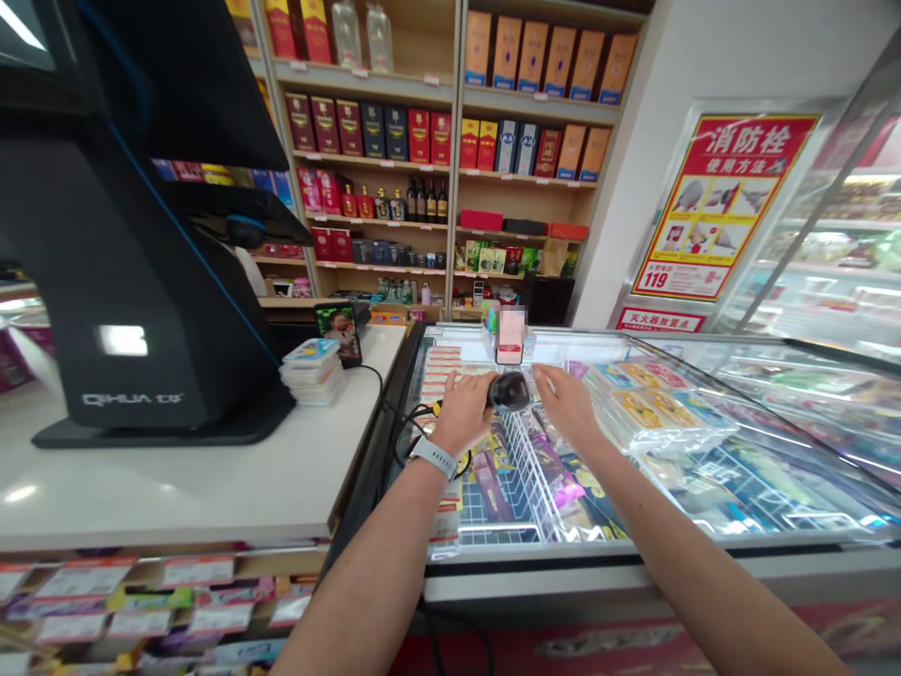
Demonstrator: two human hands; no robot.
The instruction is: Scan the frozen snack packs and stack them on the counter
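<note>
My left hand (pixel 463 410), with a grey watch band on its wrist, is closed around a black barcode scanner (pixel 510 391) with a rounded head. A cable runs from the scanner side toward the counter. Just right of the scanner is my right hand (pixel 565 402), apart from it, its fingers curled together; whatever they hold, if anything, is hidden. Both hands are above the glass-topped freezer (pixel 556 575). Beyond them a phone (pixel 511 349) with a partly blurred screen stands upright on the freezer's far edge, a colourful package (pixel 490 317) behind it.
Left is a white counter (pixel 296 479) with a large black checkout terminal (pixel 161 282), stacked plastic-wrapped packs (pixel 312 374) and another upright phone (pixel 340 335). Wire baskets (pixel 531 469) and packaged goods (pixel 651 404) fill the freezer. Shelves (pixel 380 169) of boxes and bottles line the back.
</note>
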